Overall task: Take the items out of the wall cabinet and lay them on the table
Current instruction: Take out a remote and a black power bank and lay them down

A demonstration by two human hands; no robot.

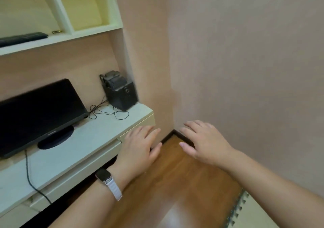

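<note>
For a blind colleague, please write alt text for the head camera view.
Two empty, open hands, left hand and right hand, are held out above a wooden floor, beside a pale table with a dark monitor. Above, a wall cabinet holds a dark flat item.

Count, taking the monitor (37, 112) as landmark:

- Monitors: 1, on its round base.
- Black speaker-like boxes (121, 94): 1, right of the monitor, with some dark gear stacked on top; the number of pieces there cannot be told.
- Thin black cables (107, 111): a loose tangle between monitor and box; strand count unclear.
- Thicker cables (29, 173): 1, running down below the monitor.
- Wall cabinet compartments above the monitor: 2 visible.
- Dark flat items (22, 38) in the cabinet: 1.
- Small metallic items (57, 32) beside it: 1.
- Hands: 2, left (138, 150) and right (205, 143), both empty with fingers spread.
- Wristwatches (105, 177): 1, on the left wrist.
</note>
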